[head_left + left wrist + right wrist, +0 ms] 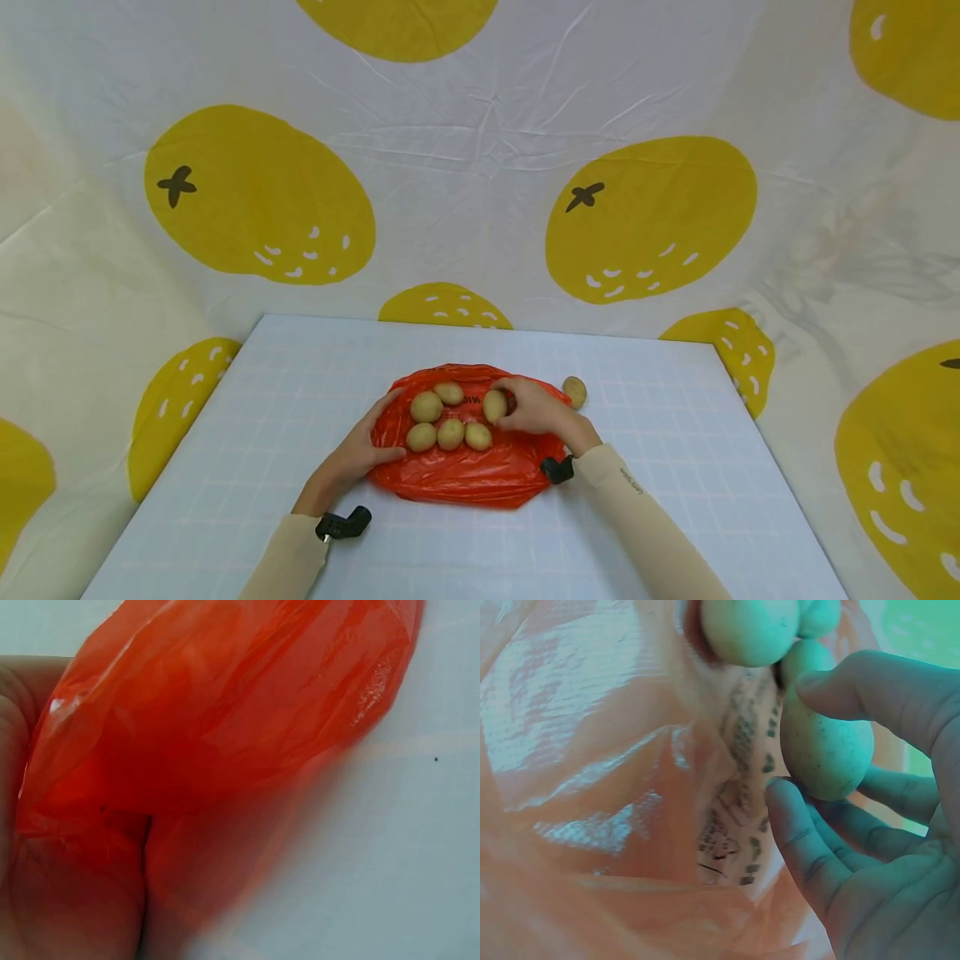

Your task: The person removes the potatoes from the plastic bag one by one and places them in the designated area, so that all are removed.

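Note:
A red plastic bag [480, 479] lies spread on the table with several potatoes [426, 407] on it, in two loose rows. My right hand [534, 408] holds one more potato [826, 754] between thumb and fingers, over the right part of the bag. Dark print shows on a pale strip of the bag beside that potato in the right wrist view. My left hand [366, 446] grips the bag's left side, thumb and fingers spread around its edge. In the left wrist view, crumpled red plastic [225, 712] covers most of its fingers.
Beyond my right hand, a single potato [574, 392] lies on the table just outside the bag. The pale checked table [300, 367] ends at the back against a white cloth [465, 208] printed with yellow fruit. Both wrists wear black camera mounts [343, 523].

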Available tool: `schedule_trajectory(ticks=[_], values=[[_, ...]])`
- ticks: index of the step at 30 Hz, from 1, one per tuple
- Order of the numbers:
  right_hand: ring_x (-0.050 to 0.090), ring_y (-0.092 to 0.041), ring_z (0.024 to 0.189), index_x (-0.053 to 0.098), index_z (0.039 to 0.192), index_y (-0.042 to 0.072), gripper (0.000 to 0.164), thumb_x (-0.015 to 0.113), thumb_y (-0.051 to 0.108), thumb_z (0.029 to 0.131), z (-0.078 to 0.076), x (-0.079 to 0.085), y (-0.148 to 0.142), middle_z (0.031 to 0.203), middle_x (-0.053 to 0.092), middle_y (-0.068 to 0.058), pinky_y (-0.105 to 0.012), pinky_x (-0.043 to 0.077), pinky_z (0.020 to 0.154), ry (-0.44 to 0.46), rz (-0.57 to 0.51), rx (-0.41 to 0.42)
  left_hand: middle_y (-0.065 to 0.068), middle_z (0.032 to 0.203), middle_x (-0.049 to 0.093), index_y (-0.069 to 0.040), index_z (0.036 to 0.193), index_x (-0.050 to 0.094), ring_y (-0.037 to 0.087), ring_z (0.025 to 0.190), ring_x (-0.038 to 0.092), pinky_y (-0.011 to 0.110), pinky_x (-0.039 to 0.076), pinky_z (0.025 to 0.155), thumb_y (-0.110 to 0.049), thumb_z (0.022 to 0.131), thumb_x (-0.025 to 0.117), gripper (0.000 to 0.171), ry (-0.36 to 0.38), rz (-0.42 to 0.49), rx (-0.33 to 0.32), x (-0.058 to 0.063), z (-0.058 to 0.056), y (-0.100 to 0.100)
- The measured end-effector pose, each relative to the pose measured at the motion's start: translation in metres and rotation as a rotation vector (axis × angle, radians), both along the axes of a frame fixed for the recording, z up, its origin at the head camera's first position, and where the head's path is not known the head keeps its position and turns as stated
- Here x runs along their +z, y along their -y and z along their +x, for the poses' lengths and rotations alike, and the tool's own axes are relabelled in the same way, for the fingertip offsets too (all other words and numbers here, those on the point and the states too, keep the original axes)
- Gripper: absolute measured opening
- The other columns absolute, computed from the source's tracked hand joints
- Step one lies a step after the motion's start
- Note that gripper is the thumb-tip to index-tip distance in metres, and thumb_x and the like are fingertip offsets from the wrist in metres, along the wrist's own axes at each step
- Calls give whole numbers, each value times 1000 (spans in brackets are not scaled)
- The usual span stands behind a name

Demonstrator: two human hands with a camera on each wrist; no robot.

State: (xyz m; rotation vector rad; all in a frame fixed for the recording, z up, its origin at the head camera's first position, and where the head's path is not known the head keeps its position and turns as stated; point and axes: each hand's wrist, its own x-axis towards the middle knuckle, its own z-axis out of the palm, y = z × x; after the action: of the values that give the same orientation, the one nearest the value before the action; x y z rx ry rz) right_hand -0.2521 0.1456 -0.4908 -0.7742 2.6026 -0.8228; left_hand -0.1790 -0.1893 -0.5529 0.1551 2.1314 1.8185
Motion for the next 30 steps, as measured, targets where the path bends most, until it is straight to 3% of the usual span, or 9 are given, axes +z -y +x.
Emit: schedule_trajectory(ticks=[5, 10, 14, 19, 26, 30], values=[[57, -16, 99, 63, 134, 7, 52, 79, 15, 85, 3, 7, 0, 120, 66, -2, -34, 53, 90, -11, -12, -12, 9, 172, 13, -34, 163, 22, 38, 154, 19, 60, 34, 120, -7, 82, 82, 104, 18, -3, 14, 0, 0, -1], [58, -16, 98, 61, 136, 10, 54, 79, 17, 86, 6, 12, -2, 123, 65, -1, -34, 54, 88, -4, -20, -21, 6, 171, 15, -38, 161, 24, 37, 155, 17, 62, 29, 121, -11, 82, 84, 103, 23, -1, 26, -1, 0, -2], [61, -16, 100, 61, 134, 12, 52, 79, 17, 86, 8, 16, -4, 124, 65, -1, -32, 55, 87, 3, -50, -34, 8, 172, 13, -37, 162, 23, 38, 156, 15, 65, 24, 123, -15, 82, 86, 104, 11, 1, 18, -1, 0, -2], [63, -19, 103, 60, 135, 10, 52, 78, 14, 86, 10, 23, -7, 129, 64, -6, -32, 57, 85, 20, -105, -42, 8, 172, 13, -35, 163, 22, 39, 156, 14, 66, 23, 123, -16, 82, 86, 105, 9, 11, 15, -2, 0, -2], [65, -21, 95, 58, 138, 8, 55, 77, 11, 86, 9, 33, -15, 129, 64, -10, -29, 58, 80, 14, -148, -57, 7, 172, 15, -34, 163, 21, 38, 156, 16, 65, 23, 123, -19, 81, 87, 106, 7, -2, 21, -5, -1, -2], [66, -24, 101, 58, 138, 5, 55, 77, 10, 86, 8, 40, -22, 129, 64, -12, -29, 59, 80, 1, -188, -61, 7, 172, 15, -33, 163, 20, 38, 156, 16, 65, 23, 123, -19, 81, 87, 107, 5, -4, 23, -5, -1, -2]])
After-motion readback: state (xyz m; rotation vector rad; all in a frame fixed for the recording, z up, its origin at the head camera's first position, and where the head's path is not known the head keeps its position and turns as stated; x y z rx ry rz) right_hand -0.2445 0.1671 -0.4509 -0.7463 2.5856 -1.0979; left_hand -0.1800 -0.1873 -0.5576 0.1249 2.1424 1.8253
